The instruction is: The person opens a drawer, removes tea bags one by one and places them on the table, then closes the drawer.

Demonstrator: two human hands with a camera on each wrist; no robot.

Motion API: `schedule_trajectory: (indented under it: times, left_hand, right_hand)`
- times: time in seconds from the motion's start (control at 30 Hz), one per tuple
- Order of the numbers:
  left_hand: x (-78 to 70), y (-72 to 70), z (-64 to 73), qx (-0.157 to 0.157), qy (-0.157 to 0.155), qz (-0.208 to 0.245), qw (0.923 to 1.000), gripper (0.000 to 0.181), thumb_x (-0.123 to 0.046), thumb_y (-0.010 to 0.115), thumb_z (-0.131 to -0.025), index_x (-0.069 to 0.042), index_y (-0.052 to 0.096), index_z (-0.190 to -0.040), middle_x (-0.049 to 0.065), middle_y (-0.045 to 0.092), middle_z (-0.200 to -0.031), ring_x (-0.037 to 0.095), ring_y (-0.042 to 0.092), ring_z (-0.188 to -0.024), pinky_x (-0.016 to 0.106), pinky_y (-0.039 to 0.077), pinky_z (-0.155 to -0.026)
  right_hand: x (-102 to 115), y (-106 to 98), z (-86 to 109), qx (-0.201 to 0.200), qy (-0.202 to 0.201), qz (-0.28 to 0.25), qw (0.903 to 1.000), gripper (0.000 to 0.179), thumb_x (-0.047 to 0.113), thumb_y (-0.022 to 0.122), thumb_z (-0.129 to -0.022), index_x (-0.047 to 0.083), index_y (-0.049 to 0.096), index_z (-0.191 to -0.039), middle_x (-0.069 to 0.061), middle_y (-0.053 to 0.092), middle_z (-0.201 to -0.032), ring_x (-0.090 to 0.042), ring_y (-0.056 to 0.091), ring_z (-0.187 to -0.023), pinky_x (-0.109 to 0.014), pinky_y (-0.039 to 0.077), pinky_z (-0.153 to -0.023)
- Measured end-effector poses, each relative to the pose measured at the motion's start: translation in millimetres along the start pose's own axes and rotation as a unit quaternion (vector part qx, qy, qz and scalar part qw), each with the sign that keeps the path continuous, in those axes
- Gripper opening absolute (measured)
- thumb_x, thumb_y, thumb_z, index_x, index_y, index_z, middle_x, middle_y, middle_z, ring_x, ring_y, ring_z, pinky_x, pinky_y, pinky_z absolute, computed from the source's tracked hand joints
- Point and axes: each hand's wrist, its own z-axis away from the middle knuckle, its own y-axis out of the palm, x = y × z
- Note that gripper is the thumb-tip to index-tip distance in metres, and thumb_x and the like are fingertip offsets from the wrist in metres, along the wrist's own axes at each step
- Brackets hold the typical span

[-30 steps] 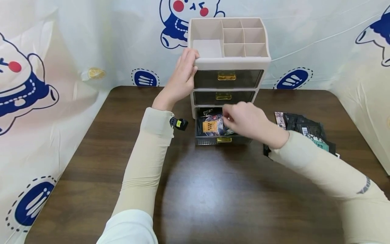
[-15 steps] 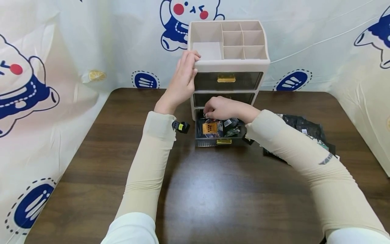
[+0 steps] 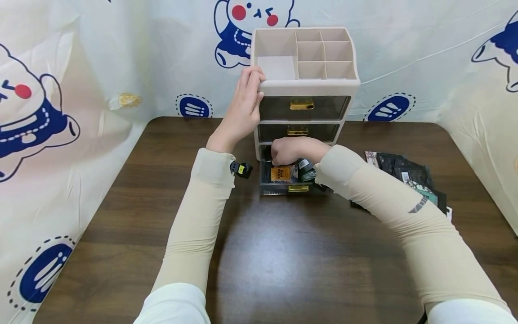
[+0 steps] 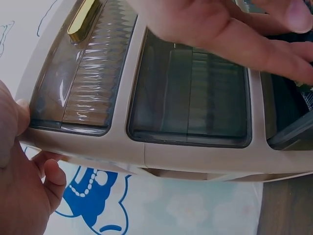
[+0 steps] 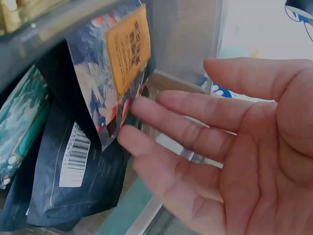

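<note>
A white desktop organizer (image 3: 307, 86) with dark see-through drawers stands at the back of the table. My left hand (image 3: 242, 103) grips its upper left edge, with the thumb on the near side and other fingers around the corner in the left wrist view. The bottom drawer (image 3: 275, 189) is pulled out and holds several packets. My right hand (image 3: 290, 150) reaches into it. In the right wrist view its fingers are nearly straight, and the fingertips touch a packet with an orange label (image 5: 128, 54). Beside that packet lie a black packet with a barcode (image 5: 107, 181) and a green-patterned packet (image 5: 24, 127).
More dark packets (image 3: 408, 173) lie in a pile on the wooden table (image 3: 267, 261), right of the organizer. The two upper drawers (image 3: 279, 108) are closed. A patterned white cloth (image 3: 174, 49) hangs behind and at the sides.
My right hand has moved left and down, from above the drawer's right part to inside its left part. My left hand keeps its place on the organizer.
</note>
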Motion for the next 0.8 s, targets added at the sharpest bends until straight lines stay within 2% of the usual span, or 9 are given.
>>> schedule_trajectory:
  times: [0.07,0.1,0.2,0.27,0.43,0.53,0.63,0.7,0.8]
  left_hand:
    - [0.1,-0.3,-0.4,0.000,0.001,0.000,1.0000,0.022,-0.006,0.033,-0.104,0.002,0.043,-0.123,0.015,0.033,-0.136,0.029,0.032,-0.130,0.032,0.025,-0.117]
    - [0.1,-0.4,-0.5,0.000,0.002,0.000,1.0000,0.022,-0.006,0.033,-0.104,0.002,0.043,-0.123,0.015,0.033,-0.136,0.029,0.032,-0.130,0.032,0.025,-0.117]
    - [0.3,-0.4,-0.7,-0.002,0.005,-0.001,1.0000,0.022,-0.007,0.033,-0.104,0.002,0.043,-0.123,0.015,0.034,-0.135,0.029,0.033,-0.129,0.033,0.026,-0.116]
    - [0.4,-0.3,-0.5,-0.003,0.006,-0.001,1.0000,0.023,-0.008,0.034,-0.105,0.002,0.044,-0.122,0.015,0.034,-0.135,0.030,0.033,-0.128,0.033,0.026,-0.116]
    - [0.0,-0.4,-0.2,-0.002,0.007,0.003,1.0000,0.024,-0.011,0.034,-0.105,0.003,0.044,-0.122,0.016,0.035,-0.135,0.030,0.034,-0.128,0.035,0.028,-0.115]
    - [-0.6,-1.4,-0.5,-0.003,0.009,0.010,0.9999,0.024,-0.011,0.033,-0.105,0.003,0.043,-0.122,0.016,0.035,-0.135,0.030,0.034,-0.128,0.035,0.027,-0.115]
    - [-0.5,-1.9,-0.6,-0.007,0.012,0.016,0.9998,0.024,-0.010,0.034,-0.105,0.004,0.043,-0.122,0.016,0.035,-0.134,0.031,0.035,-0.128,0.036,0.027,-0.116]
    - [-0.3,-1.8,-0.6,-0.009,0.011,0.017,0.9997,0.024,-0.010,0.034,-0.105,0.004,0.044,-0.122,0.016,0.035,-0.135,0.030,0.035,-0.128,0.036,0.028,-0.116]
    - [0.5,-0.6,0.3,-0.006,0.008,0.014,0.9999,0.026,-0.013,0.034,-0.105,0.003,0.044,-0.122,0.016,0.035,-0.136,0.030,0.035,-0.128,0.036,0.028,-0.115]
  right_hand:
    - [2.2,1.4,-1.9,0.008,0.010,0.007,0.9999,0.024,0.015,0.046,-0.103,0.002,0.066,-0.104,-0.011,0.064,-0.094,-0.018,0.057,-0.074,-0.035,0.051,-0.076]
    - [3.6,2.0,-3.1,0.014,0.015,0.015,0.9997,0.025,0.015,0.046,-0.103,0.003,0.066,-0.095,-0.010,0.063,-0.087,-0.017,0.054,-0.069,-0.034,0.049,-0.073]
    - [7.2,4.9,-6.4,0.024,0.028,0.022,0.9991,0.031,0.014,0.044,-0.103,0.009,0.054,-0.075,-0.002,0.048,-0.067,-0.014,0.042,-0.057,-0.031,0.042,-0.065]
    - [9.4,6.6,-7.3,0.029,0.037,0.021,0.9987,0.032,0.012,0.042,-0.104,0.011,0.046,-0.071,0.000,0.038,-0.062,-0.013,0.032,-0.053,-0.030,0.036,-0.062]
    - [13.0,8.6,-3.8,0.016,0.051,0.030,0.9981,0.025,0.009,0.041,-0.103,0.012,0.044,-0.078,0.000,0.035,-0.064,-0.013,0.028,-0.052,-0.029,0.034,-0.059]
    - [15.8,7.9,-0.1,-0.007,0.054,0.046,0.9975,0.028,0.008,0.041,-0.102,0.012,0.045,-0.074,0.000,0.034,-0.061,-0.013,0.027,-0.050,-0.029,0.032,-0.054]
    - [16.9,6.6,2.8,-0.039,0.046,0.041,0.9973,0.028,0.007,0.041,-0.101,0.012,0.052,-0.076,0.000,0.040,-0.063,-0.013,0.032,-0.050,-0.028,0.032,-0.052]
    - [16.0,5.9,4.0,-0.054,0.035,0.027,0.9976,0.026,0.008,0.041,-0.102,0.010,0.060,-0.085,-0.001,0.050,-0.072,-0.013,0.040,-0.054,-0.028,0.037,-0.055]
    - [13.6,6.0,4.7,-0.052,0.014,0.006,0.9985,0.025,0.004,0.042,-0.101,0.006,0.066,-0.107,-0.007,0.063,-0.099,-0.015,0.049,-0.067,-0.030,0.046,-0.068]
